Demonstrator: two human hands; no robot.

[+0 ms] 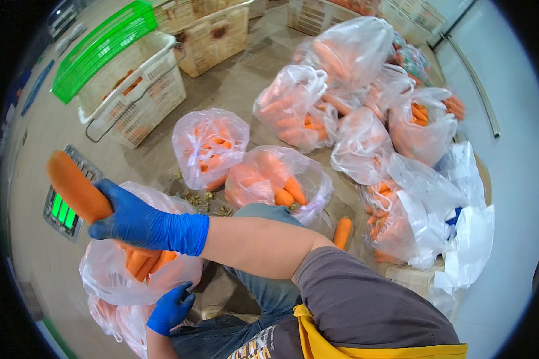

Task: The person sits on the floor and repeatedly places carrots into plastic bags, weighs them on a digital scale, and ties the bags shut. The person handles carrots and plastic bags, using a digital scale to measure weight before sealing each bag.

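Note:
My right hand (125, 217), in a blue glove, grips a large carrot (78, 186) by its lower end. It reaches across to the left, above an opened plastic bag (112, 273) of carrots. Behind the raised carrot, a scale's display (64, 211) shows lit green digits. My left hand (170, 308), also blue-gloved, is beside that bag's lower right edge, its fingers slightly bent and apart; whether it touches the plastic is unclear. Two more bags of carrots, one rounded (211, 148) and one with its mouth open (269, 179), stand on the floor ahead.
A pale plastic crate (152, 98) with a green basket (103, 49) stands at upper left. Several filled carrot bags (341, 54) are heaped at upper right, near the wall (512, 103). A loose carrot (342, 232) lies beside my knee. White plastic bags (469, 242) lie at right.

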